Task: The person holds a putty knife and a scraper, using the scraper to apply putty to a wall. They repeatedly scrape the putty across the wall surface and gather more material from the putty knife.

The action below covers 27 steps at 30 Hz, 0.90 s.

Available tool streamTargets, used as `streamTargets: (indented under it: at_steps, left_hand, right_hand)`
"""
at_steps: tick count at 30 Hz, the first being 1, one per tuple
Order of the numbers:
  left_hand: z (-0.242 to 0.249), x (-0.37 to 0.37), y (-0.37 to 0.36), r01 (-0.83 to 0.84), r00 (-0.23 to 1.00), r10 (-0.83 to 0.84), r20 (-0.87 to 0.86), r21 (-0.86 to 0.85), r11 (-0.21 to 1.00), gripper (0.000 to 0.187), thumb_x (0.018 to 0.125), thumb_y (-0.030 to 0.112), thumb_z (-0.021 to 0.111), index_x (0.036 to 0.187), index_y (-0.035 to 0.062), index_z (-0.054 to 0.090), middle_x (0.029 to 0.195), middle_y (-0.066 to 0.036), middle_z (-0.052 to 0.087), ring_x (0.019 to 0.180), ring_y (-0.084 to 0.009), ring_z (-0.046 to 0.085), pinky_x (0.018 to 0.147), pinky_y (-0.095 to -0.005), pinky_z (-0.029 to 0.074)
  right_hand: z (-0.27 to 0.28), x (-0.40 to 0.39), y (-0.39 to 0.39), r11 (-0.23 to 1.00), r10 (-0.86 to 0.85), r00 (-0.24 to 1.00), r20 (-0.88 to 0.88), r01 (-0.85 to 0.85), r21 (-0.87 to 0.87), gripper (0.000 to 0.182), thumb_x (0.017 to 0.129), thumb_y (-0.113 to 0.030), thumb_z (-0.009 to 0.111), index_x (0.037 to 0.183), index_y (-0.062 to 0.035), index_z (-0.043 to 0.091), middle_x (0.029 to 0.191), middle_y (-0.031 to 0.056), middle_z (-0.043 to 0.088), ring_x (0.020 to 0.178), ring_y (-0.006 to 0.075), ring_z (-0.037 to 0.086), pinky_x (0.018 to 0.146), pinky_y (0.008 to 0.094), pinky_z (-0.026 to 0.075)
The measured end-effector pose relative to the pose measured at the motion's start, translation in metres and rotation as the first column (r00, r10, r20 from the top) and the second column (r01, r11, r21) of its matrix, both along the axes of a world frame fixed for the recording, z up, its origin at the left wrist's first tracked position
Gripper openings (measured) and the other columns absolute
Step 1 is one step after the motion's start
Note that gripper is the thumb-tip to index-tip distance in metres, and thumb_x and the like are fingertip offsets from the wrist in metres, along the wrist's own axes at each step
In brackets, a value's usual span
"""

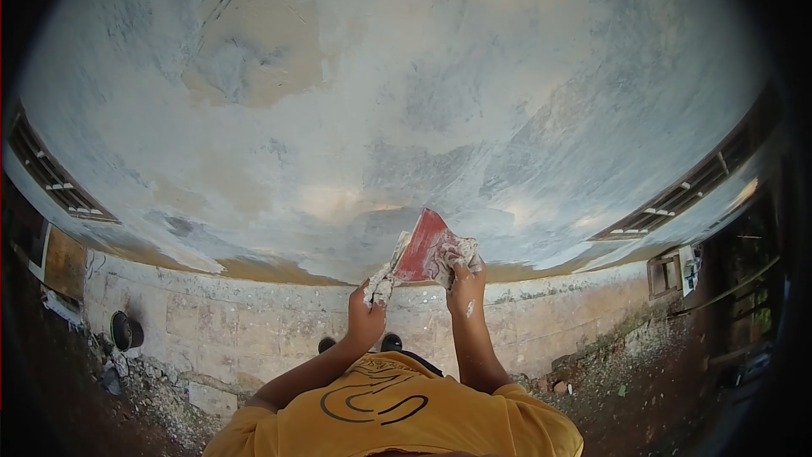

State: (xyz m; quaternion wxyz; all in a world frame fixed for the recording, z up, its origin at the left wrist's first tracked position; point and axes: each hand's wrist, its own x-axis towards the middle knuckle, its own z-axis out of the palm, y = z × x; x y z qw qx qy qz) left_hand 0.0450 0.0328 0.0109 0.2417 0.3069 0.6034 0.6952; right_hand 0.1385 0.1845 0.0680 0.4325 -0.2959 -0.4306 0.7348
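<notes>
In front of my chest, a red flat plate (420,247), smeared with white paste, is held up close to the wall (338,144). My left hand (367,313) is closed on something coated in white paste at the plate's lower left; its shape is hard to make out. At the plate's right side, my right hand (464,288) has its fingers wrapped round the paste-covered edge. White smears mark both hands. Patchy grey, white and beige coating covers the wall.
A barred opening (63,173) is at the left and another (677,203) at the right. Below runs a pale ledge (279,330). A black bucket (126,331) lies at the lower left, near rubble (161,381). More rubble lies lower right.
</notes>
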Motion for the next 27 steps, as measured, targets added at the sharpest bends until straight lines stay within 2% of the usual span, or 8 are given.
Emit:
streamTargets:
  at_steps: [5,7,12,14,16,24,26,27]
  left_hand:
    - [0.007,0.001,0.001,-0.009,1.0,0.009,0.003,-0.016,1.0,0.039,0.079,-0.009,0.04,0.117,-0.0062,0.047,0.105,-0.011,0.058,0.096,-0.0151,0.054,0.082,-0.0262,0.042]
    - [0.007,0.0,0.001,0.001,0.999,0.0,0.035,-0.024,1.0,0.039,0.079,-0.009,0.04,0.117,-0.0056,0.048,0.104,-0.01,0.058,0.094,-0.0139,0.054,0.08,-0.0253,0.043]
    - [0.002,-0.001,0.005,-0.033,0.999,0.034,0.024,-0.018,0.999,0.039,0.079,-0.01,0.039,0.117,-0.0043,0.049,0.101,-0.008,0.059,0.089,-0.0111,0.054,0.075,-0.0229,0.043]
    - [0.01,-0.001,0.004,0.017,0.987,-0.015,0.158,-0.012,1.0,0.041,0.076,-0.009,0.04,0.116,-0.0067,0.048,0.105,-0.012,0.058,0.095,-0.0159,0.054,0.082,-0.0258,0.042]
    - [0.009,0.0,0.004,0.007,0.985,-0.004,0.175,-0.013,1.0,0.041,0.077,-0.01,0.039,0.116,-0.0057,0.048,0.103,-0.01,0.058,0.092,-0.0144,0.055,0.079,-0.0248,0.043]
    - [0.014,-0.005,0.01,-0.005,0.982,-0.011,0.189,0.085,0.996,0.036,0.081,-0.008,0.039,0.115,-0.0046,0.051,0.104,-0.008,0.059,0.092,-0.0126,0.056,0.08,-0.0241,0.043]
    - [0.012,-0.007,0.011,0.065,0.89,-0.085,0.447,0.06,0.996,0.031,0.086,-0.002,0.043,0.116,-0.0034,0.051,0.104,-0.007,0.06,0.092,-0.0122,0.056,0.081,-0.0237,0.043]
    - [0.01,-0.006,0.015,0.034,0.893,-0.088,0.442,0.129,0.991,0.03,0.089,0.003,0.046,0.118,-0.0022,0.051,0.103,-0.006,0.06,0.09,-0.0119,0.056,0.078,-0.0232,0.044]
  right_hand:
    - [-0.011,-0.002,0.002,1.0,-0.003,1.0,-0.005,0.003,-0.022,0.031,0.076,0.005,0.044,0.106,0.0073,0.05,0.097,0.0134,0.058,0.087,0.0201,0.06,0.077,0.0294,0.049]
    - [-0.013,-0.003,0.005,0.989,-0.012,0.995,-0.102,-0.003,-0.148,0.029,0.075,0.005,0.044,0.104,0.0073,0.05,0.096,0.0132,0.058,0.087,0.0207,0.06,0.077,0.0304,0.049]
    - [-0.017,-0.002,0.01,0.992,0.095,0.989,-0.112,-0.103,-0.073,0.032,0.074,0.002,0.044,0.105,0.0059,0.049,0.098,0.0137,0.058,0.088,0.0222,0.06,0.078,0.0324,0.05]
    - [-0.024,-0.001,0.013,0.991,0.115,0.989,-0.096,-0.12,-0.052,0.035,0.073,0.0,0.044,0.107,0.0048,0.048,0.099,0.0138,0.057,0.089,0.0233,0.06,0.08,0.034,0.05]
    - [-0.028,-0.002,0.016,0.972,0.11,0.967,-0.231,-0.153,-0.176,0.033,0.074,0.002,0.043,0.106,0.0055,0.048,0.097,0.0135,0.057,0.087,0.0226,0.06,0.078,0.0316,0.05]
    - [-0.017,0.002,0.019,0.942,0.164,0.904,-0.394,-0.262,-0.209,0.039,0.074,-0.002,0.041,0.111,0.0043,0.046,0.103,0.0133,0.056,0.094,0.024,0.058,0.084,0.0348,0.048]
    - [-0.012,0.004,0.024,0.94,0.173,0.892,-0.418,-0.275,-0.2,0.04,0.073,-0.003,0.042,0.113,0.0043,0.046,0.105,0.0134,0.055,0.095,0.0243,0.057,0.085,0.0352,0.047]
    - [-0.012,0.006,0.027,0.939,0.207,0.886,-0.416,-0.299,-0.168,0.043,0.074,-0.005,0.043,0.116,0.0029,0.044,0.11,0.0134,0.054,0.1,0.0248,0.055,0.088,0.0362,0.046]
